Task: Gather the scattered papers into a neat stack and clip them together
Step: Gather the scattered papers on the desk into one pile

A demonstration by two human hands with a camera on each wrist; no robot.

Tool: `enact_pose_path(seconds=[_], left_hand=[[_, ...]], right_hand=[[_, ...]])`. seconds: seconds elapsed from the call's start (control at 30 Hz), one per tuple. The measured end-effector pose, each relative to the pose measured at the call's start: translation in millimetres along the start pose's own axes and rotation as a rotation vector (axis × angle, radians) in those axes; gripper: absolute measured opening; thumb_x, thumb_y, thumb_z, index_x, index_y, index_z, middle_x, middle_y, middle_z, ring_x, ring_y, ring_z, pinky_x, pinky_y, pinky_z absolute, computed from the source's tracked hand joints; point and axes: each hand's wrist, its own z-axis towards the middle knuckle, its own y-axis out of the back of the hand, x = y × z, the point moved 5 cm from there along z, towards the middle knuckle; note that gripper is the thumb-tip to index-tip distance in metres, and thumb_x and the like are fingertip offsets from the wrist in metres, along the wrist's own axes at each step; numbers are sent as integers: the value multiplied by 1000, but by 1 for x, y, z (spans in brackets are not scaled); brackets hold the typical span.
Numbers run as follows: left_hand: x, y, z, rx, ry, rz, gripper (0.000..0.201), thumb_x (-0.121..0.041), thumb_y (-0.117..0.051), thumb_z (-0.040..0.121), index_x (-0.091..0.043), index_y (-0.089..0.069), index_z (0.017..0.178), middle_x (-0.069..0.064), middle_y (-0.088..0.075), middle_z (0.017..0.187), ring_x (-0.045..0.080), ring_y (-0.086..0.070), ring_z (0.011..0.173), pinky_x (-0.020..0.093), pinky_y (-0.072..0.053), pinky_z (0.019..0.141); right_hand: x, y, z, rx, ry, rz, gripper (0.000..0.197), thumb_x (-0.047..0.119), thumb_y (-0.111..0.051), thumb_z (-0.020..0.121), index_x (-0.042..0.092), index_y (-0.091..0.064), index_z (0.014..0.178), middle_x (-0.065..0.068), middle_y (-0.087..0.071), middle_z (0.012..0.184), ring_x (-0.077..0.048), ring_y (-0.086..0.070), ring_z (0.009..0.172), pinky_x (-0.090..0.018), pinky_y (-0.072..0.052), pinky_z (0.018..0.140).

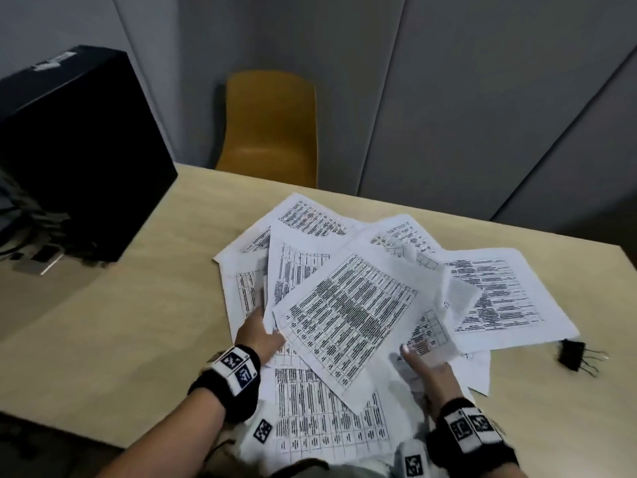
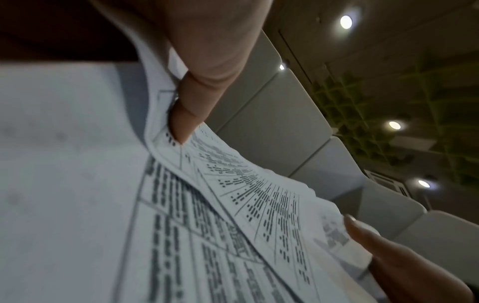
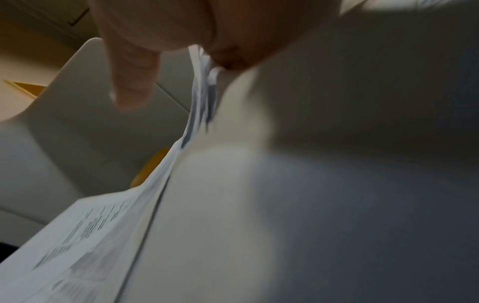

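Several white printed sheets lie fanned over the beige table. My left hand pinches the left edge of the top sheet, which is lifted and tilted; in the left wrist view its thumb presses on the sheets. My right hand holds the lower right edge, thumb on top and fingers hidden beneath. The right wrist view is blurred, with the thumb beside a paper edge. A black binder clip lies on the table to the right of the papers, apart from both hands.
A large black box with cables stands at the table's left. A yellow chair is behind the far edge, against grey wall panels. Some sheets hang over the table's near edge.
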Motion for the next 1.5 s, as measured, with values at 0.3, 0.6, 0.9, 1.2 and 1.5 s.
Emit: enact_pose_path(seconds=[0.3,0.6,0.9,1.2,1.5], left_hand=[[2,-4,2,16,-81,31,31,-26,-68,79,-17,-61,108,2,-69,105,23,-63,98,27,-48,84],[15,20,12,47,65,-458,72,-80,-60,55,-18,-66,91,3,-74,87,26,-68,84,39,-51,84],[-5,3,-8,345,40,-468,88,-29,-91,37,-6,-58,115,8,-72,99,25,-64,98,44,-43,99],[7,0,-17,458,65,-522,81,-29,-92,27,-5,-63,99,12,-73,89,23,-68,83,23,-52,67],[31,16,-10,154,25,-348,54,-6,-64,83,-6,-42,132,12,-58,119,26,-53,103,39,-37,97]], right_hand=[[9,-1,-17,-97,106,16,11,-5,-66,77,-3,-59,85,-14,-63,79,-20,-56,63,-21,-42,49],[-7,0,-20,128,-36,278,28,4,-65,77,-6,-62,103,-27,-72,85,-41,-71,71,-53,-57,63],[-14,-9,-18,211,-117,34,16,14,-79,66,7,-67,58,-10,-65,50,-29,-60,44,-29,-50,51],[-6,-17,-24,253,-132,176,59,39,-92,34,4,-72,77,-8,-72,60,-27,-69,60,-28,-56,59],[10,-9,-20,68,86,72,68,49,-90,26,6,-53,65,-16,-59,64,-20,-58,49,-27,-44,49]])
